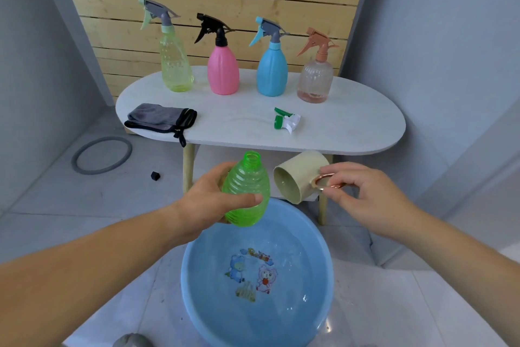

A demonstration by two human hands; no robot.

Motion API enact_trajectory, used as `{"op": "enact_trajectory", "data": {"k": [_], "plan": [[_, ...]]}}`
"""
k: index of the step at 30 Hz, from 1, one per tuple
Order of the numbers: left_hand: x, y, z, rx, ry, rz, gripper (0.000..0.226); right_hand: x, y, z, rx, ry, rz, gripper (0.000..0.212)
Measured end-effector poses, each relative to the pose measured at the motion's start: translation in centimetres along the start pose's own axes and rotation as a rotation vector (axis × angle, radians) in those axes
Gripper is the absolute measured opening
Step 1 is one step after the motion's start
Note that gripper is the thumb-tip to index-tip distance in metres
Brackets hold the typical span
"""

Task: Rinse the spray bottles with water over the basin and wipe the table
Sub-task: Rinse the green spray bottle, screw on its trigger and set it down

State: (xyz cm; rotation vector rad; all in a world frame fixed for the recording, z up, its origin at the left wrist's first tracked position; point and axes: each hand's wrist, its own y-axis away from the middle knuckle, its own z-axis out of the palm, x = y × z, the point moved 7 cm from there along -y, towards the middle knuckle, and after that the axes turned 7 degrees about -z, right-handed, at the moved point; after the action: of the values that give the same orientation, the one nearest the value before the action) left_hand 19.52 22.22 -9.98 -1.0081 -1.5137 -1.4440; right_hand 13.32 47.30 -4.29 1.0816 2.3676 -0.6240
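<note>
My left hand grips an open green bottle with no spray head, tilted above the far rim of the blue basin, which holds water. My right hand pinches the copper handle of a beige cup, tipped on its side with its mouth toward the bottle. On the white table stand yellow-green, pink, blue and clear peach spray bottles. A green-and-white spray head and a grey cloth lie on the tabletop.
A grey ring and a small black cube lie on the tiled floor to the left of the table. A wooden slat wall stands behind the table. Grey walls close in on both sides.
</note>
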Motion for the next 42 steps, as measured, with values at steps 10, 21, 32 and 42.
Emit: {"op": "enact_trajectory", "data": {"k": [10, 21, 32, 42], "plan": [[0.0, -0.4, 0.7, -0.030, -0.018, 0.003, 0.072, -2.0, 0.1, 0.6, -0.055, 0.283, -0.357, 0.020], [0.7, -0.3, 1.1, -0.013, 0.013, 0.008, 0.066, -1.1, 0.0, -1.5, 0.072, 0.138, -0.189, 0.012], [2.0, -1.1, 2.1, -0.010, 0.038, 0.044, 0.068, 6.9, -4.0, -6.9, 0.567, -0.792, 0.492, 0.025], [2.2, -3.3, 4.2, -0.041, 0.049, 0.055, 0.067, 14.6, -8.3, -8.0, 0.576, -0.843, 0.659, 0.023]]}}
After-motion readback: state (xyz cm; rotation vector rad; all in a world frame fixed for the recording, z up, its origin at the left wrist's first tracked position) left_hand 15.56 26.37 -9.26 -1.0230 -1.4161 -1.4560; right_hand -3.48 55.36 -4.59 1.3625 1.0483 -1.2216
